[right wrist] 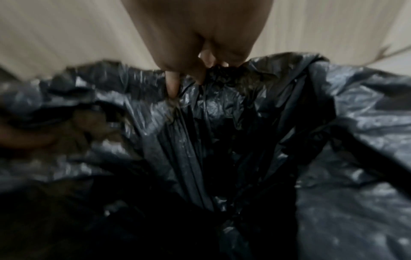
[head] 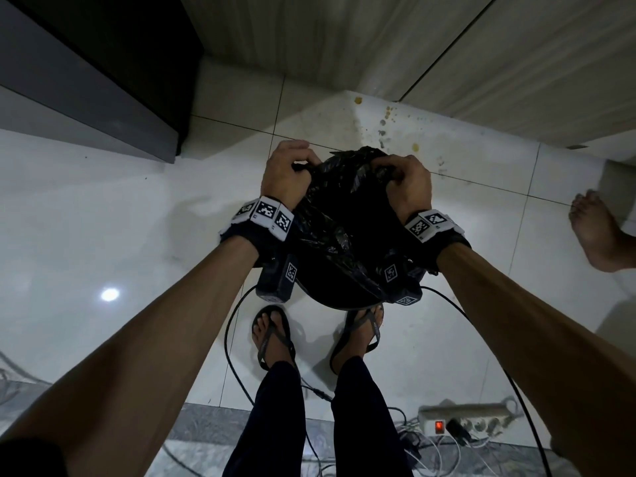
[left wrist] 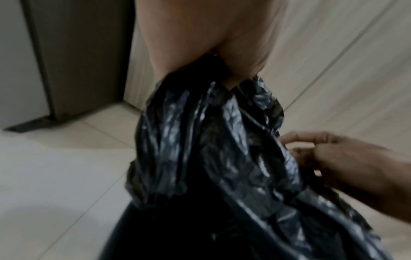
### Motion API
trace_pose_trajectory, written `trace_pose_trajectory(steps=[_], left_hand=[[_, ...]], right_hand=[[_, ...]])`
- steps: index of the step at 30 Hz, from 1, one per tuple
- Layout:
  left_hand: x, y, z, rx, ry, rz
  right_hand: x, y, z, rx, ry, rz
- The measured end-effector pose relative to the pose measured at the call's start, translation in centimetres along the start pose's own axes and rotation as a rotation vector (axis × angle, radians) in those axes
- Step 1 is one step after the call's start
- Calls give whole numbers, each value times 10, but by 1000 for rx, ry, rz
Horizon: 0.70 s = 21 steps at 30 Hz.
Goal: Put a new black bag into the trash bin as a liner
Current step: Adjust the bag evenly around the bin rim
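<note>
Both hands grip the black bag (head: 344, 215) at its mouth, left hand (head: 285, 173) and right hand (head: 407, 187) pinching opposite edges above the trash bin (head: 330, 301). Bag looks partly lowered in; spreading it and folding it over the rim remain, I'd judge.

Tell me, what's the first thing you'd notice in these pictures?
A crinkly shiny black plastic bag fills the middle, with the left hand gripping one side of its top edge and the right hand gripping the other. Below it stand two feet in dark flip-flop sandals on the glossy white tiled floor. A white power strip with a glowing red switch lies at the lower right.
</note>
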State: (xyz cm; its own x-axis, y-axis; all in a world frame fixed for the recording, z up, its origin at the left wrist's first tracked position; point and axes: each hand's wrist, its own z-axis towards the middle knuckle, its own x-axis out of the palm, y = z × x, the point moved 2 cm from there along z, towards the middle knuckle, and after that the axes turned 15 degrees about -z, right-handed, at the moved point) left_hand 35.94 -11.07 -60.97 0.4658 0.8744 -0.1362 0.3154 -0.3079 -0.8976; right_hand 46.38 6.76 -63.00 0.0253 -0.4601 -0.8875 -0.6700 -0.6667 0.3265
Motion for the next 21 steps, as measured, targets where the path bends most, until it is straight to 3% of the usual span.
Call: trace_pose_trajectory(steps=[4,8,16,21], left_hand=[[-4,-10,2,-108,43,-231],[-6,-14,2,-88,139,-196],[-7,16,8,-18,144,428],[-13,43,-5,-13,252,751]], right_hand=[[5,-3,-1,-14,129,-60],[4,-4,-2,-5,169,-18],[10,-6,-3,-38,194,-64],[19,-20,-11,-71,311,-191]])
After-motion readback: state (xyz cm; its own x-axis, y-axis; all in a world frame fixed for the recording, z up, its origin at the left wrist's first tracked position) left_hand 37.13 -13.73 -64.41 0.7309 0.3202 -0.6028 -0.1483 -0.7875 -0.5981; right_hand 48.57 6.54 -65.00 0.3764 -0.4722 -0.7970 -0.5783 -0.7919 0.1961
